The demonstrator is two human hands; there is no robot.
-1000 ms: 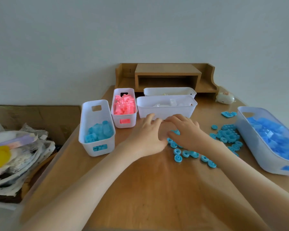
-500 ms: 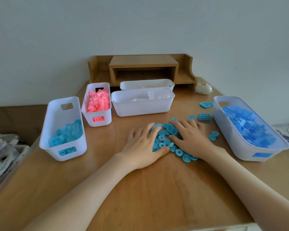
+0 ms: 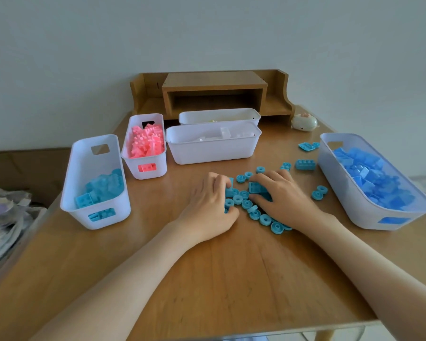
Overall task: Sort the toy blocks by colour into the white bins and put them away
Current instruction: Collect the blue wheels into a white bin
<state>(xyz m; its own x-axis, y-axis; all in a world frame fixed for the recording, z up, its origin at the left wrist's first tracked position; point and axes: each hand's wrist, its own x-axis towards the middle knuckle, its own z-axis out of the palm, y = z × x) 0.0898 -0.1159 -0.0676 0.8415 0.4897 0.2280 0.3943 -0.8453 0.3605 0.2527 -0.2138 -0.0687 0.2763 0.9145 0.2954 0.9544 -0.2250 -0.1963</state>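
1. The teal pieces (image 3: 246,204), mostly small round discs with a brick or two among them, lie in a loose heap on the table (image 3: 231,279), between my two hands and well short of any bin.
2. My left hand (image 3: 207,205) has its fingers curled onto the heap's left edge, with the thumb closing in from below. My right hand (image 3: 288,200) curls over a brick on the heap's right side, thumb under it. Both are clamped on pieces, but I cannot tell how many sit under the palms.
3. I judge the step to be gathering a handful for the teal bin (image 3: 84,156) at the left. To do it well, I draw both hands together low against the wood so the discs cannot roll out underneath. I close fully before lifting.
4. I take a modest load, because round pieces slip between fingers and a dropped disc will roll towards the table edge.
5. Two stray discs (image 3: 319,192) and a loose brick (image 3: 305,164) lie beyond my right hand. They are best swept in on a later pass.
6. The blue bin (image 3: 347,200) at the right holds a close hue, so I check the shade before tipping.
7. The pink bin (image 3: 155,174) stands just beside the teal one. I release well inside the teal rim.
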